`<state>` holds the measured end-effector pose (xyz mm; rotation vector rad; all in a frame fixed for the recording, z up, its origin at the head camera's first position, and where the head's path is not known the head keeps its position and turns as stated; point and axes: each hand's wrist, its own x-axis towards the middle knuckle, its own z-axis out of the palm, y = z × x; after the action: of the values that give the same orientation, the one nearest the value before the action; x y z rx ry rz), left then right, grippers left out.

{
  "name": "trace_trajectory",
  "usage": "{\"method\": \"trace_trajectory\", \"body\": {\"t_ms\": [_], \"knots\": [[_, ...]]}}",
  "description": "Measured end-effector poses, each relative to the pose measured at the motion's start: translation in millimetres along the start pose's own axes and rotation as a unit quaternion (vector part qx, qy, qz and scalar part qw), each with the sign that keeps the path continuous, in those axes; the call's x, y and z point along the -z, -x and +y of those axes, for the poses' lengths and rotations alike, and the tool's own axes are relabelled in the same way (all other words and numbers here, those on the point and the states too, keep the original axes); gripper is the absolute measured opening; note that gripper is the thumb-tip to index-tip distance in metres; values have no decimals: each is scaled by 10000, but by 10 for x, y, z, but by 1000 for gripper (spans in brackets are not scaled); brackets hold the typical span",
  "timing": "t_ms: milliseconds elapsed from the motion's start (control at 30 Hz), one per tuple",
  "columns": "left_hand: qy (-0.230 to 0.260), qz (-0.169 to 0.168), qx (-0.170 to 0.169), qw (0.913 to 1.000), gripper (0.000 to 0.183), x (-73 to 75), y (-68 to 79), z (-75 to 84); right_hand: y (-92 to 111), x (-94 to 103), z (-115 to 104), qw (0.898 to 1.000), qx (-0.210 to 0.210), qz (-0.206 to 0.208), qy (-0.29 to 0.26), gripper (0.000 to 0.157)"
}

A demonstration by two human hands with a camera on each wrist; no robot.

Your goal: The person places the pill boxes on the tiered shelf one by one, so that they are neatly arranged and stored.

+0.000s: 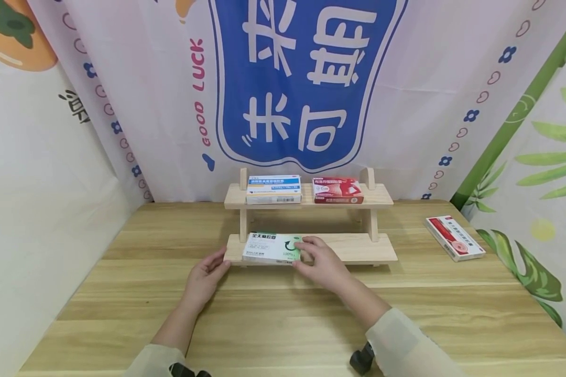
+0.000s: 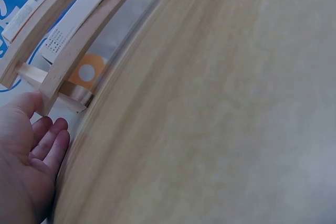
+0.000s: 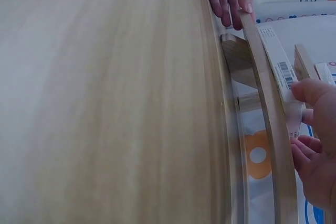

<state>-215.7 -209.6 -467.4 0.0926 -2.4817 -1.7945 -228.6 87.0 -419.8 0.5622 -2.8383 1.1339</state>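
Note:
A white and green medicine box (image 1: 271,247) lies on the lower tier of a two-tier wooden display rack (image 1: 358,249). At the box's right end my right hand (image 1: 323,264) pinches it, thumb at the front edge and fingers over the end. The right wrist view shows the thumb against the white barcode side of this box (image 3: 277,61). My left hand (image 1: 204,280) touches the left end of the lower board with its thumb side. In the left wrist view, the other fingers of that hand (image 2: 26,156) hang loosely bent below the board (image 2: 84,43).
On the upper tier sit a blue, white and orange medicine box (image 1: 273,189) and a red one (image 1: 338,190). Another red and white box (image 1: 455,238) lies on the wooden table (image 1: 283,319) to the right. A printed curtain (image 1: 170,104) hangs behind the rack.

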Motion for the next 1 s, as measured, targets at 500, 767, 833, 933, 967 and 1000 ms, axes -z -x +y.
{"method": "trace_trajectory", "body": {"t_ms": [500,767,833,933,967,1000], "knots": [[-16,-15,3,10000,45,4,10,13,-42,-18,6,9999,10,142,-15,39],[-35,-34,55,10000,46,3,5,10,-17,-9,17,9993,-169,181,-287,46],[-29,-44,61,10000,46,3,4,10,-8,6,33,9988,-266,219,-347,47],[-8,-56,62,10000,46,5,4,11,6,48,67,9979,-406,284,-422,48],[-6,-58,65,10000,46,6,5,13,11,65,83,9976,-438,319,-433,47],[-5,-54,72,10000,46,7,4,14,16,86,97,9972,-480,334,-462,47]]}}
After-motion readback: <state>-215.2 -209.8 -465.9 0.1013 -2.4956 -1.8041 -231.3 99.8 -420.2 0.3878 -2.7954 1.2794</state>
